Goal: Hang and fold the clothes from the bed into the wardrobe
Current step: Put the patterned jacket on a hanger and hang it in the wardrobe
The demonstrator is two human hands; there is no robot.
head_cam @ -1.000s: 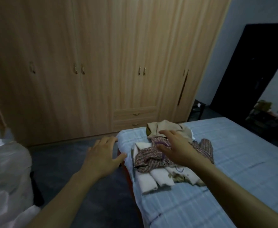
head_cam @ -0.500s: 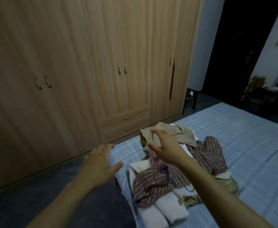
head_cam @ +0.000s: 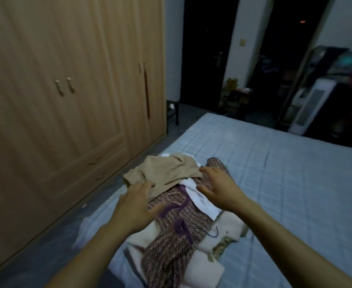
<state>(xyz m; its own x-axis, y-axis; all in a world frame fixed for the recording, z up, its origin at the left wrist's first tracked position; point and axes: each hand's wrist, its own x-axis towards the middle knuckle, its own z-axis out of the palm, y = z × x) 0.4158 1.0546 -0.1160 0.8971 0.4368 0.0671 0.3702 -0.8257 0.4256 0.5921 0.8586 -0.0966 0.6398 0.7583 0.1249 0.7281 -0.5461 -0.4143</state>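
Dim bedroom is seen: a light wood-grain wardrobe (head_cam: 67, 90) with closed doors, small metal handles and low drawers fills the left side; a dark doorway (head_cam: 208, 55) lies behind. The bed (head_cam: 285, 173) is covered by a pale blue quilted sheet with a grid pattern. A pile of clothes sits at the bed's near left corner: a crumpled beige garment (head_cam: 166, 171) on top at the far end, a purple-brown woven knit piece (head_cam: 177, 231) draped lengthwise, a white cloth (head_cam: 200, 198) beside it, cream folded fabric (head_cam: 204, 267) underneath. The left hand (head_cam: 133, 206) is held with fingers straight, spread, tips at the beige garment's edge. The right hand (head_cam: 218, 188) is held open-fingered over the white cloth, nothing gripped.
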